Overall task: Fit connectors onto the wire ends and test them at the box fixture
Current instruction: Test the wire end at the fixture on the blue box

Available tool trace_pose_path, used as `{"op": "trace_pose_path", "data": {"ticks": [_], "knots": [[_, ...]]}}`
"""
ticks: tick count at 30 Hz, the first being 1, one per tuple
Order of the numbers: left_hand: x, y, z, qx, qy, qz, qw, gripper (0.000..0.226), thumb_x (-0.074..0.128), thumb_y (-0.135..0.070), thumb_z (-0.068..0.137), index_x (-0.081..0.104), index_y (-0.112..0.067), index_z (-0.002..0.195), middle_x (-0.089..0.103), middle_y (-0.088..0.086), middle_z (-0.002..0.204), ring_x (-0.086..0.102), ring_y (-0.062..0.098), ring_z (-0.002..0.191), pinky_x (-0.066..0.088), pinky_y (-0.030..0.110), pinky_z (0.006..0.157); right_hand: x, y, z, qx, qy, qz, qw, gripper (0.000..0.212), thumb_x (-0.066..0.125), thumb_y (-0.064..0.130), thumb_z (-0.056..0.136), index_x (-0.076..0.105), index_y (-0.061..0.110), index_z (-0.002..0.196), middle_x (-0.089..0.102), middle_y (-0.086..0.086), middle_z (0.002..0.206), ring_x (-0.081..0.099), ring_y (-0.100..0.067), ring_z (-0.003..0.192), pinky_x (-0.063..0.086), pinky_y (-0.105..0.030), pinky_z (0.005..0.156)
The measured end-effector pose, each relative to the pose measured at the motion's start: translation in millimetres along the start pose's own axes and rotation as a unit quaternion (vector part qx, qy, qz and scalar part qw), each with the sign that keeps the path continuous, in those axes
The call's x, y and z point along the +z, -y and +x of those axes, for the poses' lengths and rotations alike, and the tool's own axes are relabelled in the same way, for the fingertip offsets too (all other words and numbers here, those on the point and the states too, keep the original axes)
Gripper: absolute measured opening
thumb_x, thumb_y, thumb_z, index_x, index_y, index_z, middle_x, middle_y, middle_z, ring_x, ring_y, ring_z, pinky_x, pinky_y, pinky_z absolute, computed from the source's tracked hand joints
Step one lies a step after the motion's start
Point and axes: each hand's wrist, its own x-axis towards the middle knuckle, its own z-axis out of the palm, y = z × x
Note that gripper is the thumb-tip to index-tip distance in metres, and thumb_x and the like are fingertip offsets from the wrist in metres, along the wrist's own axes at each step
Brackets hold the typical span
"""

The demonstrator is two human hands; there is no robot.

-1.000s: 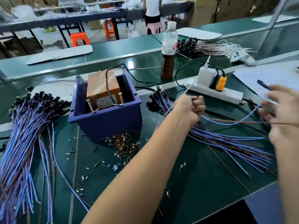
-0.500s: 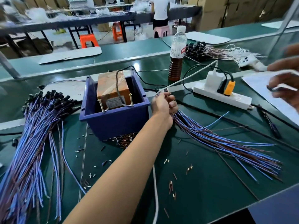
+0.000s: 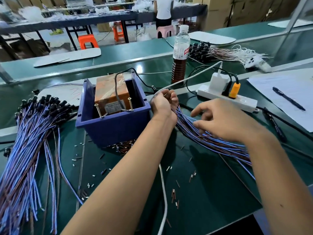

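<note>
Curling its fingers round the near end of the wire bundle (image 3: 211, 138), the left hand (image 3: 163, 104) is sitting beside the blue box fixture (image 3: 113, 126); the right hand (image 3: 225, 122) is touching the wires, fingers spread.

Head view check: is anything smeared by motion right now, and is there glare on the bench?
Head view: the right hand is motion-blurred over the wire bundle; the left hand and blue box read sharp; ceiling-light glare streaks the green belt; wide-angle distortion bends the edges.
</note>
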Motion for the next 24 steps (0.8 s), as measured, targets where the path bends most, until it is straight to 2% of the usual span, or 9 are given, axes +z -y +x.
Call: {"op": "trace_pose_path", "data": {"ticks": [4,7,11,14,15,17,20,22,24], "knots": [[11,-2,-6,-0.04,0.002,-0.031,0.999,0.025,0.035,0.0,0.102,0.049,-0.008,0.083,0.049,0.006,0.066,0.042,0.009,0.045,0.028,0.013,0.03,-5,5,7,0.003,-0.015,-0.041,0.999,0.04,0.062,0.052,0.098,0.074,0.018,0.081,0.066,-0.001,0.06,0.052,-0.017,0.05,0.041,-0.035,0.054],[15,-1,-13,-0.051,0.004,-0.022,0.998,0.029,0.037,-0.003,0.103,0.051,-0.008,0.077,0.05,0.003,0.06,0.043,0.009,0.039,0.026,0.011,0.031,6,7,9,0.016,0.03,0.008,0.999,0.039,0.067,0.042,0.099,0.07,0.016,0.069,0.044,0.002,0.05,0.036,-0.011,0.048,0.029,-0.035,0.054],[14,-2,-13,0.021,-0.028,0.019,0.999,0.032,0.038,-0.001,0.108,0.058,-0.001,0.083,0.057,0.011,0.072,0.052,0.013,0.054,0.048,0.014,0.044,3,-5,-2,0.066,-0.018,0.03,0.997,0.046,0.053,0.04,0.106,0.065,0.017,0.069,0.069,0.0,0.061,0.064,-0.015,0.057,0.049,-0.035,0.067],[5,0,-13,0.052,-0.009,0.161,0.985,0.035,0.049,-0.009,0.108,0.064,-0.002,0.077,0.062,0.007,0.067,0.058,0.013,0.053,0.058,0.021,0.059,-4,-10,-8,0.102,-0.011,-0.069,0.992,0.048,0.051,0.041,0.107,0.068,0.017,0.069,0.069,0.001,0.059,0.064,-0.015,0.059,0.046,-0.033,0.062],[0,1,-11,0.071,-0.014,0.256,0.964,0.035,0.053,-0.013,0.107,0.066,-0.004,0.075,0.063,0.006,0.065,0.058,0.015,0.054,0.059,0.027,0.065,-6,-10,-10,0.11,-0.003,-0.108,0.988,0.048,0.051,0.042,0.107,0.069,0.016,0.071,0.068,-0.001,0.061,0.063,-0.019,0.063,0.045,-0.033,0.06],[-10,0,-7,0.132,-0.027,0.46,0.877,0.035,0.059,-0.021,0.103,0.071,-0.006,0.075,0.067,0.011,0.065,0.058,0.021,0.059,0.059,0.033,0.073,-4,-11,-13,0.121,0.008,-0.154,0.981,0.044,0.053,0.043,0.105,0.07,0.017,0.074,0.068,-0.003,0.068,0.063,-0.024,0.067,0.047,-0.034,0.06],[-23,2,-5,0.202,-0.044,0.625,0.753,0.04,0.066,-0.029,0.098,0.062,-0.009,0.064,0.059,0.004,0.06,0.051,0.018,0.053,0.043,0.026,0.051,5,-12,-13,0.117,-0.011,-0.167,0.979,0.026,0.058,0.042,0.103,0.062,0.024,0.084,0.066,0.0,0.083,0.062,-0.025,0.082,0.051,-0.037,0.071],[-25,7,-8,0.213,-0.067,0.642,0.734,0.035,0.071,-0.026,0.093,0.055,-0.014,0.064,0.053,-0.002,0.06,0.048,0.011,0.051,0.03,0.022,0.045,15,-9,-12,0.116,-0.039,-0.15,0.981,0.023,0.062,0.04,0.101,0.056,0.026,0.083,0.066,-0.002,0.086,0.062,-0.028,0.086,0.051,-0.038,0.075],[-23,12,-12,0.201,-0.075,0.635,0.742,0.027,0.071,-0.02,0.087,0.056,-0.014,0.066,0.054,-0.003,0.06,0.048,0.01,0.05,0.028,0.02,0.041,25,-8,-11,0.122,-0.068,-0.157,0.978,0.028,0.071,0.042,0.095,0.056,0.026,0.077,0.068,-0.004,0.088,0.063,-0.03,0.087,0.048,-0.036,0.071]]}}
